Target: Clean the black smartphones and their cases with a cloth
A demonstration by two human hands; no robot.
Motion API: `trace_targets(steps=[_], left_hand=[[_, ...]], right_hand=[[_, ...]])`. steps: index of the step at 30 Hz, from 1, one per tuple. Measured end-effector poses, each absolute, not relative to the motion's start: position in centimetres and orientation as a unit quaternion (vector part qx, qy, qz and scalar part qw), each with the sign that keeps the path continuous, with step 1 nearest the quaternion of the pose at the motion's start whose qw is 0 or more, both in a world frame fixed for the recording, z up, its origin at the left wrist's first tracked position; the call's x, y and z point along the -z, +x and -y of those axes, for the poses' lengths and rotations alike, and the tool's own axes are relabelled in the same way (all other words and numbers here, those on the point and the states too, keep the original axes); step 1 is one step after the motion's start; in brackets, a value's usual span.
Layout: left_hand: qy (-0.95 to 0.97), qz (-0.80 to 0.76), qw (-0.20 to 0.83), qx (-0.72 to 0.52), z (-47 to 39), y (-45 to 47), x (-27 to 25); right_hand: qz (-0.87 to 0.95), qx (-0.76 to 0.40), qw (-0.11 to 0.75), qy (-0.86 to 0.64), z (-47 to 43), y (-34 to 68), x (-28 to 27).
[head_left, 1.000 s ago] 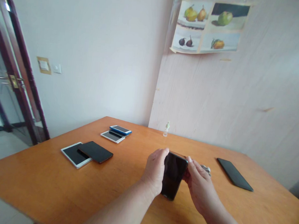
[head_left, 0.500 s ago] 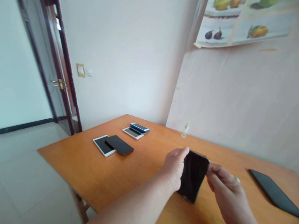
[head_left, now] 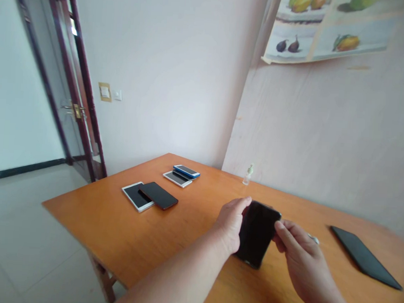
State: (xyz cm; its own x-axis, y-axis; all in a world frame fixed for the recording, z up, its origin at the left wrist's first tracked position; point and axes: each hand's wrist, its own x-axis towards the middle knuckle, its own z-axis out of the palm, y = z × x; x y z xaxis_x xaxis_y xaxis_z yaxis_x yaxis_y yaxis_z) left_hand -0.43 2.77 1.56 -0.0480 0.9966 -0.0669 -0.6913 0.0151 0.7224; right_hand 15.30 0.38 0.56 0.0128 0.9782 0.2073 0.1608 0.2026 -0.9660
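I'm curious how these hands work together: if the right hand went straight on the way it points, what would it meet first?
The held phone, at its right edge. The right hand seems to touch it there, though depth makes contact hard to confirm.

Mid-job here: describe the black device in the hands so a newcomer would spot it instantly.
Start at the orange-brown table and look below and right of the picture's middle. The black device is there, left hand gripping its left edge, right hand at its right edge. Unlike the dark slab lying farther right, it alone is held up.
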Motion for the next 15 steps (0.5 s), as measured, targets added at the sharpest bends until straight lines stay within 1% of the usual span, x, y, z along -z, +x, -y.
trace_targets(steps=[3,6,10,15], left_hand=[[0.225,-0.338,0.659,-0.633,-3.3,-0.9,-1.3],[0.191,-0.374,0.648,-0.636,-3.7,-1.6,-1.2],[0.179,-0.419,0.615,-0.643,-4.2,-2.2,-1.2],[0.155,-0.430,0.582,-0.673,-4.9,-3.0,-1.0]], right_hand=[[0.572,-0.400,0.537,-0.475,-0.5,15.3,-0.4],[0.538,-0.414,0.573,-0.460,-0.8,15.3,-0.2],[0.451,-0.462,0.627,-0.435,-1.7,15.7,0.1],[0.335,-0.484,0.684,-0.430,-2.9,16.9,0.6]])
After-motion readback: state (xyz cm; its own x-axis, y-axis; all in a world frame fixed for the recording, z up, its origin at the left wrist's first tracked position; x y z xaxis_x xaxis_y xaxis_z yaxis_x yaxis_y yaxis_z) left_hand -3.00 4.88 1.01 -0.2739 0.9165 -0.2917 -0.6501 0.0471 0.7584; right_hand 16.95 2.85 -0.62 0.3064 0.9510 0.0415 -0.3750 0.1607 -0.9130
